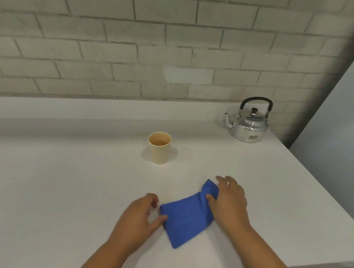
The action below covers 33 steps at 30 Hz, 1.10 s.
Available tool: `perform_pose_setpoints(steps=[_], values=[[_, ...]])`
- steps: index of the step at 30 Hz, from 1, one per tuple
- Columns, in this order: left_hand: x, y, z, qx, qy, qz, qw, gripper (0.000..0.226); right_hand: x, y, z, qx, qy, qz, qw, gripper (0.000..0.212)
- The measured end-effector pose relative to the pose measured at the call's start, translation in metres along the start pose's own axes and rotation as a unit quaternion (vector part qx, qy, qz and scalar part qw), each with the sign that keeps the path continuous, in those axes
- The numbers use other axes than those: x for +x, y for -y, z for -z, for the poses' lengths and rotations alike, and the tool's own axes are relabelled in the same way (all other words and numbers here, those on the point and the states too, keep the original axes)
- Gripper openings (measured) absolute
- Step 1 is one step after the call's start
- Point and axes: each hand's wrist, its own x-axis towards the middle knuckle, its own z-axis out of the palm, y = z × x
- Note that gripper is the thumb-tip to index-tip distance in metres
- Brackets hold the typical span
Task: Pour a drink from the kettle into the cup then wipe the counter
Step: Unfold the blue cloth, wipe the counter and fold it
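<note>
Blue cloth [187, 215], lower centre: right hand [228, 202] pinches its upper corner; left hand [139, 217] thumb touches its edge, fingers unclenched.

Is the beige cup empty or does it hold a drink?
It holds a drink: brownish liquid shows low inside the upright cup.

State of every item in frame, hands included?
kettle: upright, lid on, set down at the back right
cup: upright, drink inside
cloth: folded, flat on the counter
left hand: open, thumb touching the cloth's left edge
right hand: pinching the cloth's right corner
</note>
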Motion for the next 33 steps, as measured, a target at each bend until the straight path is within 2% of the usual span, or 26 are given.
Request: perform_pose_setpoints(steps=[1,2,4,6,9,13,16,19,21,24,27,30,33], values=[[0.000,0.010,0.008,0.049,-0.043,-0.023,0.998,0.026,-0.007,0.005,-0.005,-0.023,-0.037,0.013,0.999,0.059],[0.001,0.022,0.018,0.094,-0.077,-0.031,0.992,0.031,-0.014,0.011,-0.011,-0.028,-0.041,0.026,0.998,0.066],[0.002,0.050,0.037,0.180,-0.107,-0.013,0.978,0.042,-0.024,0.022,-0.026,-0.033,0.011,0.033,0.999,0.079],[0.002,0.077,0.055,0.228,-0.094,0.058,0.967,0.041,-0.028,0.032,-0.040,-0.053,0.073,0.003,0.996,0.089],[-0.003,0.110,0.066,0.231,-0.049,0.137,0.962,0.056,-0.026,0.039,-0.055,-0.082,0.104,-0.040,0.990,0.098],[-0.003,0.126,0.066,0.226,-0.015,0.142,0.964,0.063,-0.006,0.048,-0.063,-0.070,0.099,-0.044,0.992,0.092],[0.002,0.130,0.068,0.224,-0.005,0.128,0.966,0.063,0.010,0.064,-0.066,-0.008,0.117,0.035,0.992,0.081],[0.005,0.134,0.074,0.225,0.006,0.107,0.968,0.065,0.008,0.066,-0.068,0.043,0.180,0.098,0.978,0.074],[0.009,0.137,0.081,0.226,0.002,0.083,0.971,0.074,0.009,0.062,-0.066,0.063,0.190,0.095,0.975,0.072],[0.017,0.143,0.090,0.217,0.006,0.054,0.975,0.080,0.022,0.069,-0.065,0.081,0.163,0.064,0.981,0.073],[0.023,0.148,0.095,0.206,0.019,0.051,0.977,0.072,0.029,0.099,-0.074,0.092,0.173,0.087,0.977,0.070],[0.026,0.152,0.094,0.201,0.033,0.055,0.977,0.054,0.017,0.119,-0.087,0.077,0.216,0.164,0.959,0.068],[0.026,0.154,0.093,0.190,0.027,0.055,0.980,0.049,0.007,0.116,-0.089,0.068,0.270,0.235,0.931,0.069]])
